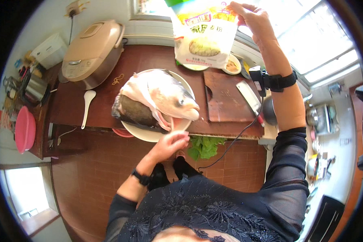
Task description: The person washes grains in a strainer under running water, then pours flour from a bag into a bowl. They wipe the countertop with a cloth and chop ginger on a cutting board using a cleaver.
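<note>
My right hand (254, 22) is raised at the back and pinches the upper right corner of a printed flour bag (205, 39). The bag is upright and bears writing and a food picture; its lower edge partly hides a plate (196, 67) and a small bowl (238, 62). My left hand (171, 145) is near the table's front edge, beside a large cream bowl (136, 133). Its fingers are drawn together and nothing shows in them. A big raw fish head (166, 93) fills the bowl, snout to the right, with dark scaly skin showing at the left.
A wooden cutting board (227, 96) bears a cleaver (248, 95), its red handle towards the table's edge. Left are a white spoon (87, 106), a rice cooker (92, 54) and a pink basin (25, 130). Leafy greens (204, 147) show below the front edge. A cable (230, 148) hangs from my right wrist device.
</note>
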Demonstrator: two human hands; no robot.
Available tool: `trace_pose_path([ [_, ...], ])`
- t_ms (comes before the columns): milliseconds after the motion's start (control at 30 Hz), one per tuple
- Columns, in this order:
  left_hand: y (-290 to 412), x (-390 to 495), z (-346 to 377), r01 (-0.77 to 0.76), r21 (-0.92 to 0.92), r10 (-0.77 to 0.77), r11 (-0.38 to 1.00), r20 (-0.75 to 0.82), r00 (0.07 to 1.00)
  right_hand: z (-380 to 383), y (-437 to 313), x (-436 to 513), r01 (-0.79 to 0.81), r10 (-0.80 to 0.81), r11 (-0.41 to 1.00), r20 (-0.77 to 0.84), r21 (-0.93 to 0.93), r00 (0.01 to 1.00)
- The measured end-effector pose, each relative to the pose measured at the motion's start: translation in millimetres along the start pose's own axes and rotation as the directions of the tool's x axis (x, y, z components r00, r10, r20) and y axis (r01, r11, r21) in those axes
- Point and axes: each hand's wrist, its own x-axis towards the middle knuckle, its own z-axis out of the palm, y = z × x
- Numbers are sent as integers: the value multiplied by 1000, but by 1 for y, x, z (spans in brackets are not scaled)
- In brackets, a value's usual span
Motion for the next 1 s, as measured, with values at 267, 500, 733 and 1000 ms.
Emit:
trace_pose_path([
  [267,-22,111,146,-188,-504,228,843,18,974,-118,-6,-136,-73,73,994,3,-76,997],
  [500,-49,170,247,-453,-596,433,663,-189,881,-240,80,-214,-121,104,972,97,200,990],
  [733,-68,232,290,-393,-524,337,756,-202,919,-377,119,-224,71,-56,978,82,-197,995],
  [1000,-75,299,307,-305,-331,256,893,-185,949,-423,121,-188,459,-312,710,346,-535,885],
])
